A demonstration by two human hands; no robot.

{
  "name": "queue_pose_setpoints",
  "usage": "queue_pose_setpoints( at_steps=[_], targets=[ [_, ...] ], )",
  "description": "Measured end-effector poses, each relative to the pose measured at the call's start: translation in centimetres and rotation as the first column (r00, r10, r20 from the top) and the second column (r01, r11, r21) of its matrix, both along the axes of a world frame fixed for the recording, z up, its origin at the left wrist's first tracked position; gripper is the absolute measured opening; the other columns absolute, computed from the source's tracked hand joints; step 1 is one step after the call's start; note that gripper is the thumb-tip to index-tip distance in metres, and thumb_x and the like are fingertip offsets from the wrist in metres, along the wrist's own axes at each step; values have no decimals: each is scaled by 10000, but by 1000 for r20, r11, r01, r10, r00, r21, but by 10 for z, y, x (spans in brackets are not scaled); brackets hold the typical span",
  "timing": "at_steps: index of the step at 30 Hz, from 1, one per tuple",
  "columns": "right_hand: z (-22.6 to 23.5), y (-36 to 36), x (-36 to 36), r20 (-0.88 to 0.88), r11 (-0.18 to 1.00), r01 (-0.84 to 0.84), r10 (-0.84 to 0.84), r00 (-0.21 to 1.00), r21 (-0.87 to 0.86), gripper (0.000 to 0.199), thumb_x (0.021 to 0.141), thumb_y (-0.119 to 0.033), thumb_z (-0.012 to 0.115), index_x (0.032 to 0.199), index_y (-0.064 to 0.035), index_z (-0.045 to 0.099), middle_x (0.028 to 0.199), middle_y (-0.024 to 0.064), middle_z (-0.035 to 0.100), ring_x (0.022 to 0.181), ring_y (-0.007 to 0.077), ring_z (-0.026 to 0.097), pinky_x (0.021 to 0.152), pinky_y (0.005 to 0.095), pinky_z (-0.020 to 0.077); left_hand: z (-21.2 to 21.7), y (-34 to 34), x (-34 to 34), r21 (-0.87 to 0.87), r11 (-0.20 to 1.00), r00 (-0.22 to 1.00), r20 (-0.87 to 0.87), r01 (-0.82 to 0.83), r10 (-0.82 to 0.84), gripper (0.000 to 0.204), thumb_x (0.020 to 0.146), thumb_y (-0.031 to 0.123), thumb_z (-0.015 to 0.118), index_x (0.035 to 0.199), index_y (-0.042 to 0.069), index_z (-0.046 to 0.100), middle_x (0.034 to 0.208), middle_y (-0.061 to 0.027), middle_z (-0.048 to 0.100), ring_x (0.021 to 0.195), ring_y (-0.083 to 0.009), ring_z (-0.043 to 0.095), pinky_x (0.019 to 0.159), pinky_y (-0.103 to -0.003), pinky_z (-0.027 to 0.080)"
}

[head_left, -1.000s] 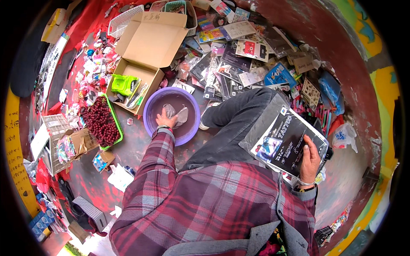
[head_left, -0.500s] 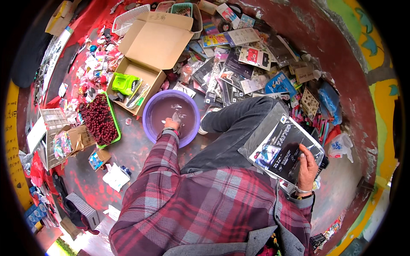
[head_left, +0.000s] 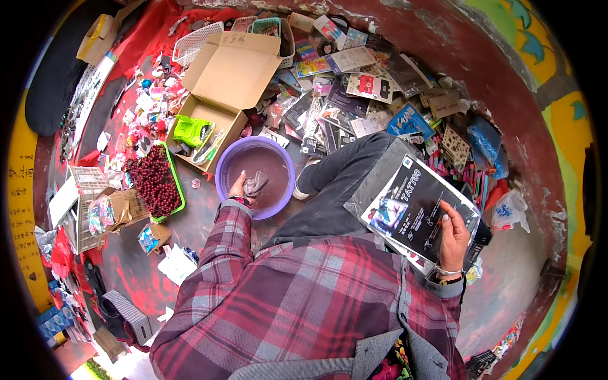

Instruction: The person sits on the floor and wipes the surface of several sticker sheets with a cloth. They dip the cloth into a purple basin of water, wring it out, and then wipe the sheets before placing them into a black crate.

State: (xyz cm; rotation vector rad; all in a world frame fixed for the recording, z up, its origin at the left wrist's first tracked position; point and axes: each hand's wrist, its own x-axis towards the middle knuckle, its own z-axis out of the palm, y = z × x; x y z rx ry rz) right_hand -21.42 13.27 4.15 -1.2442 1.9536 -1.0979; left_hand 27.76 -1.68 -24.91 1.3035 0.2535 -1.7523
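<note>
As I watch remotely, left hand (head_left: pixel 237 187) half-curled by crumpled cloth (head_left: pixel 256 183), basin's (head_left: pixel 289 191) left edge, right hand (head_left: pixel 453 243) bent on glossy packet (head_left: pixel 420 212), grips unclear.

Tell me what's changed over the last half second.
The left hand has moved left inside the purple basin, toward its rim. The grey cloth, mostly out of sight before, now shows bunched beside that hand; whether it is gripped is unclear. The right hand stays on the flat black package; the basin stayed put.
</note>
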Motion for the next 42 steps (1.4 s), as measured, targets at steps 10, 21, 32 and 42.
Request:
queue_pose_setpoints(
  at_steps=[10,21,32,42],
  targets=[
    [4,9,-4,64,998,53,-51,997,-35,285,953,-148,511,1184,-6,598,1148,48,622,932,75,559,785,213,451,-18,-2,20,-23,1000,999,-47,-21,19,183,800,19,672,966,30,596,940,-98,662,857,-249,658,804,-426,543],
    [9,11,-7,108,994,101,-98,989,-26,277,955,-149,507,1173,-9,605,1135,41,627,903,64,550,783,211,444,-11,6,17,-11,994,974,203,108,-103,189,793,19,623,979,41,597,908,-107,662,800,-265,662,719,-417,557],
    [5,10,-9,57,991,131,-129,990,-27,264,953,-146,510,1151,-4,611,1106,55,646,869,67,558,750,205,441,-18,0,7,-27,990,972,198,136,-128,296,762,-69,621,1040,-1,546,954,-134,604,846,-299,630,777,-424,576],
    [-12,13,-17,205,969,245,-236,950,-22,262,943,-140,520,1136,12,611,1047,92,675,763,59,559,705,195,451,-18,-7,13,72,997,984,178,-24,11,277,796,-78,602,1037,5,493,795,-90,534,604,-219,550,427,-270,409]
  ],
)
